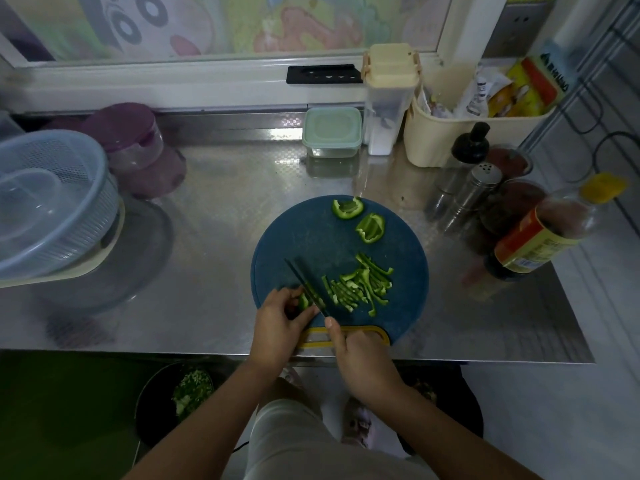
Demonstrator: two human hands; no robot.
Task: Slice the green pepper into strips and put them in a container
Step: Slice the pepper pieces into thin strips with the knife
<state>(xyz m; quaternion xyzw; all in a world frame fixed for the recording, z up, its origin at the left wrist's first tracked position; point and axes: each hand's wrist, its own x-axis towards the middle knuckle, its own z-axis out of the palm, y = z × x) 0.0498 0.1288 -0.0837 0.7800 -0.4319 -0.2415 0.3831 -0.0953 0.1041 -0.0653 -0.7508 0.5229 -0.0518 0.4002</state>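
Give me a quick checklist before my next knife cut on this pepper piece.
1. Left hand holds small green pepper piece steady: ok.
2. Left fingertips clear of dark knife blade: cannot tell, very close.
3. Right hand grips knife: ok.
4. Cut green pepper strips lie clear of blade on round blue cutting board: ok.
5. Mint-lidded square plastic container open for strips: not ok, lid on.

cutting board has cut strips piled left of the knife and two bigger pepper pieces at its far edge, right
No: on the cutting board, the head view shows cut strips right of the knife, not left. Two bigger pepper pieces do sit at its far edge.
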